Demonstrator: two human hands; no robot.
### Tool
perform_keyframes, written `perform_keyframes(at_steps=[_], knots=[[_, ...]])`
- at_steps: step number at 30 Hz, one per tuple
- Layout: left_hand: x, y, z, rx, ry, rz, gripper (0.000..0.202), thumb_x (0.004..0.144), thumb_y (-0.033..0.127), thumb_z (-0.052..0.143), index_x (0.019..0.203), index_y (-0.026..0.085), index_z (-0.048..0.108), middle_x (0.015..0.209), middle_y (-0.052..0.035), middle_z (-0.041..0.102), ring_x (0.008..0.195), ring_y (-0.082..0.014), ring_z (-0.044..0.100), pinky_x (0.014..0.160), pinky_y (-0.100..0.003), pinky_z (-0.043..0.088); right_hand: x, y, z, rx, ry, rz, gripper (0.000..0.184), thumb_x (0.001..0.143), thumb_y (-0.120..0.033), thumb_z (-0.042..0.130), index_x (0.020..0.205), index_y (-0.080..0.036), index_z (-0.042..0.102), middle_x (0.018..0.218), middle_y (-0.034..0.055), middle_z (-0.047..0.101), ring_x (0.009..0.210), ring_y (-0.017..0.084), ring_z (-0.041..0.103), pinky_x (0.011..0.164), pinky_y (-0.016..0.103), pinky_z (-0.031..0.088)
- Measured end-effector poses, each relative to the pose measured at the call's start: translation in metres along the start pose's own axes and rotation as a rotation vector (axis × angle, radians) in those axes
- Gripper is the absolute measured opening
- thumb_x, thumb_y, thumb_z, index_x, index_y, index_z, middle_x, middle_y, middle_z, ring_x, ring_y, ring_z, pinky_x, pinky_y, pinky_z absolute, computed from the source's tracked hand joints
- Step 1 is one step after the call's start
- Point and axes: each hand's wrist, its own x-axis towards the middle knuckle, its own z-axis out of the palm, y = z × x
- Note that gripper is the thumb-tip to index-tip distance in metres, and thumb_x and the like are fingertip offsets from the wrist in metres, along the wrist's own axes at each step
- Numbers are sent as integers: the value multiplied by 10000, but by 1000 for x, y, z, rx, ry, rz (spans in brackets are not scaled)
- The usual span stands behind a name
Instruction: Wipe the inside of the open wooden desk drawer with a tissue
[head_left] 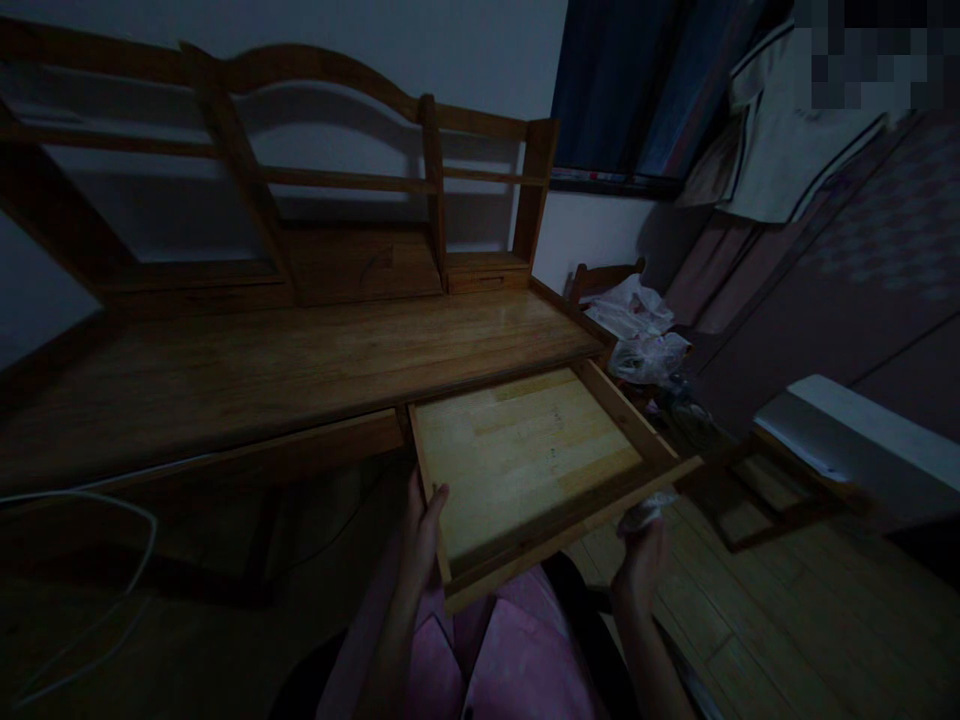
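Note:
A wooden desk (300,370) with a shelf hutch stands against the wall. Its right drawer (525,450) is pulled out wide and shows a bare, pale wood bottom. My left hand (424,530) grips the drawer's left front corner, thumb over the rim. My right hand (641,560) is under the drawer's right front edge, closed around a crumpled white wad (646,508) that looks like tissue or cloth. Pink clothing on my lap shows below the drawer.
A white cable (112,500) loops at the left below the desk. Plastic bags (637,330) lie on a chair right of the desk. A wooden stool frame (757,490) stands on the floor, with a white-topped surface (855,430) and hanging clothes at right.

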Motion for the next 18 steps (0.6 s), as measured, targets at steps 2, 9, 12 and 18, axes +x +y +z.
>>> perform_keyframes(at_steps=[2, 9, 12, 18], knots=[[0, 1, 1, 0, 5, 2, 719, 869, 482, 656, 1504, 294, 376, 1507, -87, 501, 1356, -289, 509, 1135, -455, 394, 2, 3, -1, 60, 20, 44, 451, 887, -616, 493, 852, -181, 605, 804, -4, 566, 752, 157, 509, 738, 305, 432], [-1, 2, 0, 8, 8, -13, 727, 860, 488, 667, 1498, 285, 383, 1492, -92, 518, 1357, -293, 509, 1137, -452, 393, 10, 2, -6, 109, 24, 64, 375, 876, -530, 561, 865, -164, 640, 806, -6, 560, 733, 137, 489, 646, 256, 409], [0, -1, -1, 20, 13, -11, 734, 859, 497, 667, 1503, 294, 378, 1487, -92, 525, 1347, -296, 520, 1133, -463, 396, 14, 1, -9, 164, 52, 93, 393, 861, -543, 586, 892, -159, 660, 814, 0, 583, 732, 143, 511, 655, 268, 438], [1, -3, -2, 7, 4, -2, 725, 858, 492, 670, 1497, 299, 388, 1472, -91, 537, 1337, -301, 528, 1126, -474, 399, 19, 3, -9, 173, 123, 190, 487, 851, -597, 596, 988, -142, 704, 875, 36, 656, 783, 183, 592, 677, 299, 480]])
